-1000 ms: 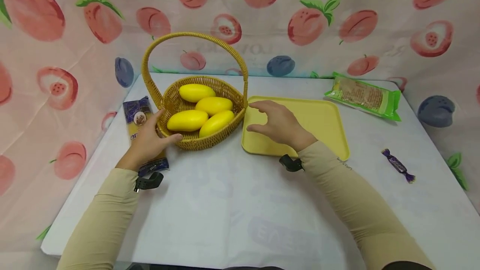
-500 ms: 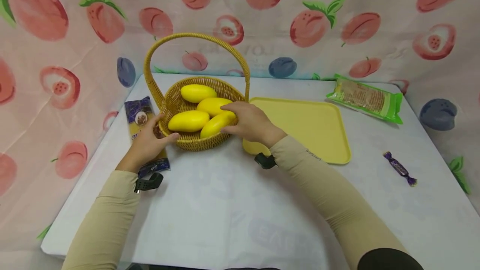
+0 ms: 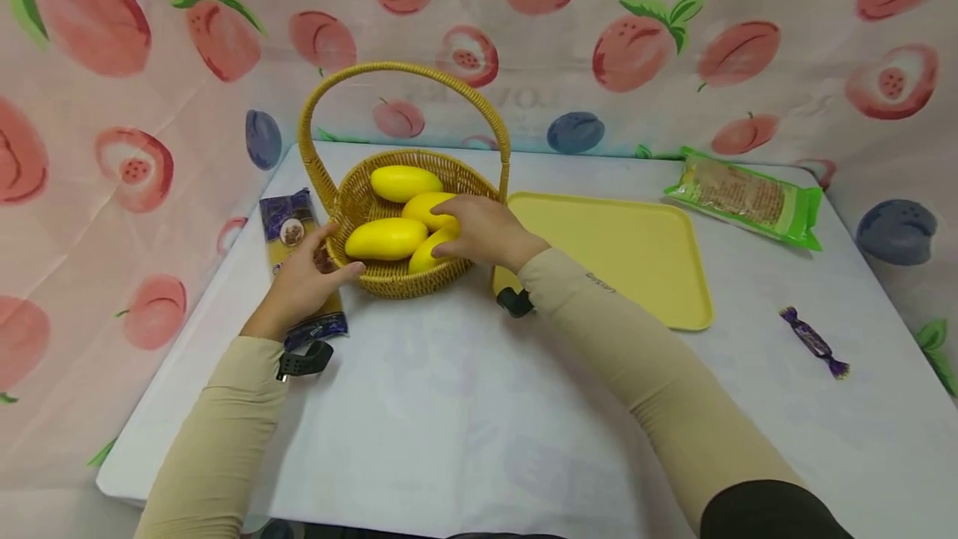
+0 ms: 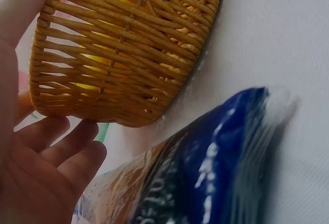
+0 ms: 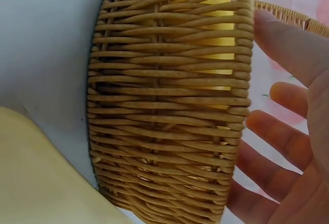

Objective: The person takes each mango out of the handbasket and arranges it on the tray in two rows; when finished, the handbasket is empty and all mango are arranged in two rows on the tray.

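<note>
In the head view, a wicker basket (image 3: 404,279) with a tall arched handle holds several yellow mangoes (image 3: 385,239). My left hand (image 3: 299,277) holds the basket's left side, thumb toward the front rim and fingers along the outer wall. Over the right rim reaches my right hand (image 3: 482,231), its thumb and fingers spread above the front-right mango (image 3: 425,256). That hand partly covers this mango and the one behind it. The right wrist view shows the right fingers (image 5: 277,136) loosely bent beyond the rim; contact with a mango is hidden.
A blue-and-gold packet (image 3: 318,327) lies beneath the left hand, beside the basket. To the right are a yellow tray (image 3: 614,248), a green packet (image 3: 748,196) and a purple wrapped candy (image 3: 814,343). A fruit-print cloth (image 3: 524,65) hangs behind the white table (image 3: 419,422).
My right hand has moved left from over the tray to above the mangoes in the basket. The left hand stays at the basket's left side. The view has shifted slightly.
</note>
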